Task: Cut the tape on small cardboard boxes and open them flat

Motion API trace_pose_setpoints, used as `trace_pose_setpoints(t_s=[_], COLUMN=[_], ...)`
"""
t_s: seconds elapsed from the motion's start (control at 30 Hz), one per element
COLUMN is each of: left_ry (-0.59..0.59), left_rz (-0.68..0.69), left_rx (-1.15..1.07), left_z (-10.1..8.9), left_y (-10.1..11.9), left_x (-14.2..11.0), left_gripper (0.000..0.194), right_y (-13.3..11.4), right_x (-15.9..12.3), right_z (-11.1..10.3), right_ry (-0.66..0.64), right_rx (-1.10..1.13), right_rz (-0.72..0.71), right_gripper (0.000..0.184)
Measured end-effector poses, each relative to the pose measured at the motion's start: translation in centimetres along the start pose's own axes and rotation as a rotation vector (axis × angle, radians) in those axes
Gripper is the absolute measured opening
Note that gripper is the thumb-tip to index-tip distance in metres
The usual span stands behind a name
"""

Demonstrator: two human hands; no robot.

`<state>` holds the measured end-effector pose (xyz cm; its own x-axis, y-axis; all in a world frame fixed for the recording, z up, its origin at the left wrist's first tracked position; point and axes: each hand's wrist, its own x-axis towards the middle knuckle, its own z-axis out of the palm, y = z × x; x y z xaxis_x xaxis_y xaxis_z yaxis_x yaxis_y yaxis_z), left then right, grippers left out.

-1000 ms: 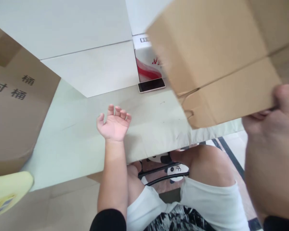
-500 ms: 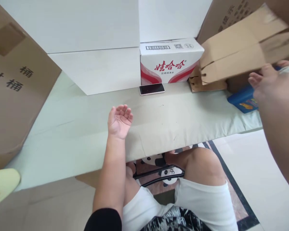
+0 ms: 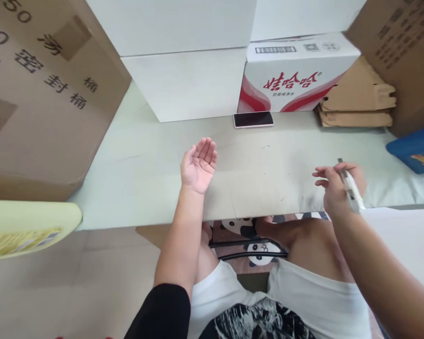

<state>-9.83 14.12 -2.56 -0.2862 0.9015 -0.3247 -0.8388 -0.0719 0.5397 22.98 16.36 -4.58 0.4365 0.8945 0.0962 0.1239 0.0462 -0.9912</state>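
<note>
My left hand (image 3: 199, 165) is held palm up above the pale green cloth of the table (image 3: 144, 174), fingers stretched out, nothing in it. At the right, above the cloth near its front edge, my right hand (image 3: 339, 188) is closed around a slim white-and-grey stick-like tool (image 3: 352, 189). Its kind cannot be made out; a dark grey tip points away from me and the whitish end lies by my wrist. A phone (image 3: 253, 119) with a dark screen lies behind and between my hands. Folded cardboard pieces (image 3: 356, 101) rest stacked in the back right corner.
A white and red carton (image 3: 293, 77) and large white boxes (image 3: 198, 84) line the back. Big brown cartons stand left (image 3: 49, 117) and right (image 3: 410, 56). A blue container (image 3: 417, 148) is at the right edge; a pale yellow object (image 3: 28, 226) juts in at lower left.
My right hand has come away from the back right corner towards me, with the slim tool now plain in it. The raised cardboard has dropped flat. The view has swung right.
</note>
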Motion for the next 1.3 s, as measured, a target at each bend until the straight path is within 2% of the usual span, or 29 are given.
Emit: trace_pose_setpoints(t_s=[0.17, 0.3, 0.5, 0.73, 0.87, 1.0, 1.3], left_ry=[0.029, 0.052, 0.093, 0.163, 0.127, 0.107, 0.111], left_rz=[-0.009, -0.033, -0.027, -0.028, 0.031, 0.061, 0.119], left_rx=[-0.004, 0.01, 0.057, -0.074, -0.09, -0.105, -0.204], left_z=[-0.2, -0.5, -0.9, 0.4, 0.6, 0.2, -1.2], left_y=[0.2, 0.0, -0.1, 0.0, 0.2, 0.8, 2.6], left_x=[-0.4, 0.1, 1.1, 1.0, 1.0, 0.7, -0.1], left_gripper=[0.033, 0.031, 0.028, 0.038, 0.037, 0.04, 0.029], right_y=[0.9, 2.3, 3.5, 4.7, 5.4, 5.6, 4.9], right_x=[-0.9, -1.9, -2.3, -1.7, -1.6, -1.7, -2.0], right_z=[5.7, 8.2, 8.1, 7.8, 8.0, 7.8, 8.1], right_ry=[-0.22, -0.329, -0.355, -0.365, -0.344, -0.316, -0.278], right_rx=[-0.004, -0.057, -0.131, -0.231, -0.268, -0.299, -0.417], right_rz=[-0.09, -0.114, -0.083, -0.019, -0.001, -0.028, -0.077], right_gripper=[0.023, 0.018, 0.016, 0.019, 0.023, 0.023, 0.02])
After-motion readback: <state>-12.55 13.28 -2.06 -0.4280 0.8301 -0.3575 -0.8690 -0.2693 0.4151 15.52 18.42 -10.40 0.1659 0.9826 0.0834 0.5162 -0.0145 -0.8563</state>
